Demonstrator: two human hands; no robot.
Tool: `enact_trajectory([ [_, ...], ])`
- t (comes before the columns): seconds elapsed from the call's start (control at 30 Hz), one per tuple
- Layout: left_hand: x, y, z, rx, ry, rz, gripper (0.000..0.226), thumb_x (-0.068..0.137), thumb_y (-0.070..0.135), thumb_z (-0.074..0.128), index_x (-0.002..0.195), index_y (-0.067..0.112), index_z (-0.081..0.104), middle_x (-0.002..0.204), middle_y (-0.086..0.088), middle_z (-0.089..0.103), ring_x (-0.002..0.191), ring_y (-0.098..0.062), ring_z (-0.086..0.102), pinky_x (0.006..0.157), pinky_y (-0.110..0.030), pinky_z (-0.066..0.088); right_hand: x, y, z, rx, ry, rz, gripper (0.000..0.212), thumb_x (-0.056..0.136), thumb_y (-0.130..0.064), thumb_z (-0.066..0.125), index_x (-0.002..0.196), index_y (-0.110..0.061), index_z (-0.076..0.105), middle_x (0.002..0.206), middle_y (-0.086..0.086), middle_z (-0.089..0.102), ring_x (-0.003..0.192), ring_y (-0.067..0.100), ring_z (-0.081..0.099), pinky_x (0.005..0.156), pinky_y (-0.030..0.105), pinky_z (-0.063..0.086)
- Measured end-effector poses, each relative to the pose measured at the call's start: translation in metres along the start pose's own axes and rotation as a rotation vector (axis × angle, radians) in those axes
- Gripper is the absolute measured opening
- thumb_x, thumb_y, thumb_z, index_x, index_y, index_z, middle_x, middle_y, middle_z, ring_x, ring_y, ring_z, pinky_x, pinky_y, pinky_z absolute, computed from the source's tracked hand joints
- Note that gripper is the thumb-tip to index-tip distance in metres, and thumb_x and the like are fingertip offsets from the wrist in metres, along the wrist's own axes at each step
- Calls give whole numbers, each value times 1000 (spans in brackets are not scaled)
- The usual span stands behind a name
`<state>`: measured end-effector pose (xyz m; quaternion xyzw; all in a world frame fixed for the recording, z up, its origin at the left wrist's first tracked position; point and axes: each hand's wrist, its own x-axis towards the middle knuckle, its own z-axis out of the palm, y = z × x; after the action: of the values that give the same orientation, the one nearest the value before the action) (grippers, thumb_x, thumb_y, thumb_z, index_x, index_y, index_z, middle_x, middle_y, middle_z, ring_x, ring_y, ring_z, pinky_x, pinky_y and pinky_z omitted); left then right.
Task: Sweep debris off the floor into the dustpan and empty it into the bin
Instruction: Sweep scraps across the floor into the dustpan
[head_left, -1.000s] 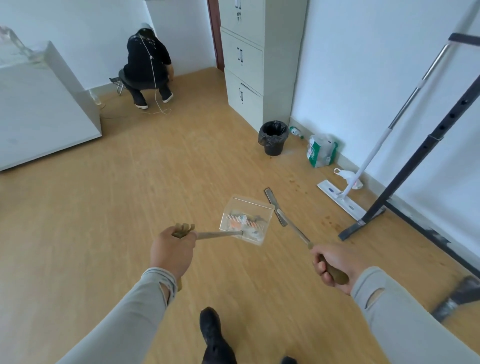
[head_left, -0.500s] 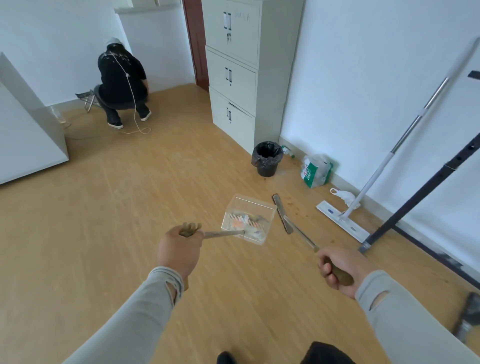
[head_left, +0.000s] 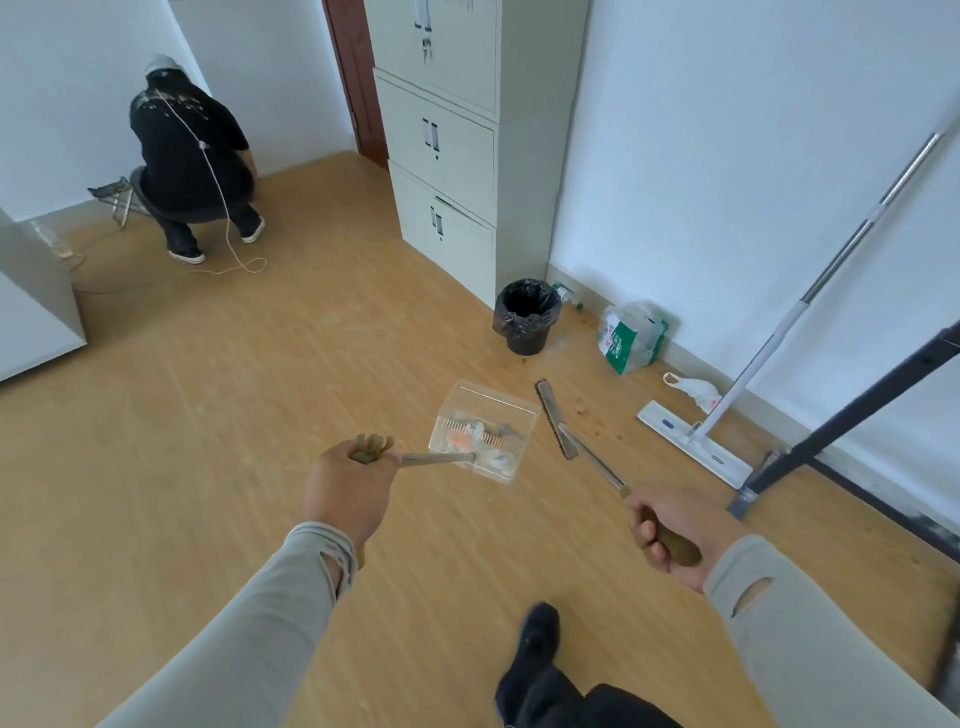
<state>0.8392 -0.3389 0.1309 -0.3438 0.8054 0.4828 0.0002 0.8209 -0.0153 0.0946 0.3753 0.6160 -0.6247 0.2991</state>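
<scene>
My left hand (head_left: 349, 486) grips the long handle of a clear plastic dustpan (head_left: 485, 410), held level above the wooden floor with bits of orange and white debris inside. In my right hand (head_left: 670, 525) is the brown handle of a slim broom (head_left: 558, 423), its narrow head pointing away just right of the dustpan. A black bin (head_left: 527, 316) lined with a black bag stands open ahead, beside the grey cabinet (head_left: 457, 156).
A green-and-white plastic bag (head_left: 631, 338) and a small white bag (head_left: 693, 387) lie by the right wall. A flat mop (head_left: 696, 441) leans there, next to a dark metal frame (head_left: 852, 415). Another person (head_left: 192, 161) crouches at the far left corner. Brown specks dot the floor near the bin.
I have walked closer to the bin; it and the cabinet appear nearer. Both hands keep their holds, dustpan still level. My right foot has stepped forward.
</scene>
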Motion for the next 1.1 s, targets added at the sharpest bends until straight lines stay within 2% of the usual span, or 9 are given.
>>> enact_trajectory([
  [0.2, 65, 57, 39, 20, -2, 7, 17, 95, 27, 68, 106, 15, 74, 95, 3, 73, 73, -8, 59, 59, -20, 41, 55, -61, 2, 84, 5, 23, 9, 89, -4, 55, 85, -9, 51, 59, 6, 52, 40, 11, 45, 35, 20, 34],
  [0.43, 124, 103, 68, 42, 2, 16, 17, 94, 28, 69, 99, 14, 75, 89, 6, 72, 70, -10, 59, 68, -28, 45, 88, -125, 4, 82, -3, 18, 12, 92, -5, 57, 82, -9, 51, 61, 7, 52, 41, 11, 45, 35, 21, 34],
  [0.57, 157, 124, 74, 45, -1, 28, 14, 93, 28, 69, 93, 15, 75, 86, 6, 73, 79, -11, 64, 71, -29, 44, 98, -149, 13, 70, 6, 22, 12, 92, -7, 59, 82, -8, 52, 58, 6, 52, 43, 12, 44, 37, 23, 34],
  [0.67, 185, 134, 76, 57, -15, 37, 14, 93, 29, 69, 93, 16, 76, 83, 7, 73, 76, -9, 62, 74, -30, 45, 107, -165, 23, 66, 9, 32, 13, 92, -8, 57, 80, -8, 52, 55, 4, 51, 41, 11, 43, 35, 22, 35],
  [0.77, 217, 141, 74, 59, -46, 49, 12, 93, 28, 69, 93, 17, 75, 85, 5, 74, 76, -11, 63, 68, -29, 44, 116, -179, 40, 94, 21, 32, 13, 91, -6, 56, 78, -8, 51, 53, 4, 50, 38, 11, 43, 34, 19, 35],
  [0.87, 255, 147, 67, 44, -82, 61, 11, 93, 28, 69, 95, 19, 74, 87, 3, 75, 82, -14, 65, 73, -30, 45, 126, -194, 64, 126, 44, 42, 8, 89, -5, 56, 81, -6, 52, 52, 4, 51, 38, 11, 44, 35, 19, 36],
  [1.0, 311, 152, 49, 18, -132, 77, 11, 94, 25, 69, 98, 16, 74, 89, 1, 75, 75, -9, 62, 74, -30, 44, 138, -211, 104, 158, 72, 41, 7, 89, -7, 57, 85, -7, 51, 53, 4, 49, 40, 11, 43, 36, 20, 36],
  [1.1, 357, 154, 33, 26, -190, 89, 13, 94, 26, 68, 99, 15, 73, 89, 1, 74, 71, -11, 61, 70, -30, 44, 149, -220, 139, 199, 115, 45, 7, 87, -6, 57, 85, -8, 51, 55, 4, 50, 41, 11, 44, 37, 20, 36],
])
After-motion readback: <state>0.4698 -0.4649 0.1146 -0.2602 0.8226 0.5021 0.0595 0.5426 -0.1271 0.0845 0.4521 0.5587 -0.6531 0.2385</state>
